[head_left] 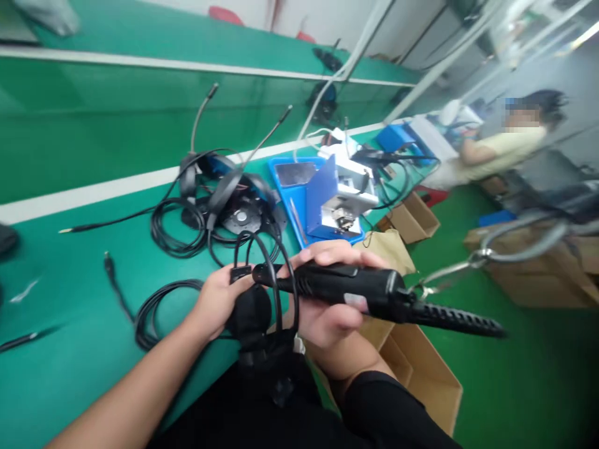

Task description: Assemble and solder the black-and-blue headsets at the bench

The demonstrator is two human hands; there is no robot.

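"What are the fingers gripping?"

"The right hand (322, 318) has its fingers wrapped around a black screwdriver (337, 288), tip toward the left hand (218, 305). The left fingers clasp a black headset (253, 310), its ear cup just beside that tip."

"Is the tip touching it?"

"I can't tell; the spot is blurred. A metal clip (425, 291) hangs on the tool's rear, right of the right fingers."

"Farther out?"

"Beyond the left fingers, more headsets (227, 193) and their coiled cables lie on the green counter (70, 274). Past the right fingers, a blue tray (297, 194) bears a blue-and-white device (322, 202). Below and right is an open cardboard box (435, 374); well apart, a person in pale yellow (510, 146)."
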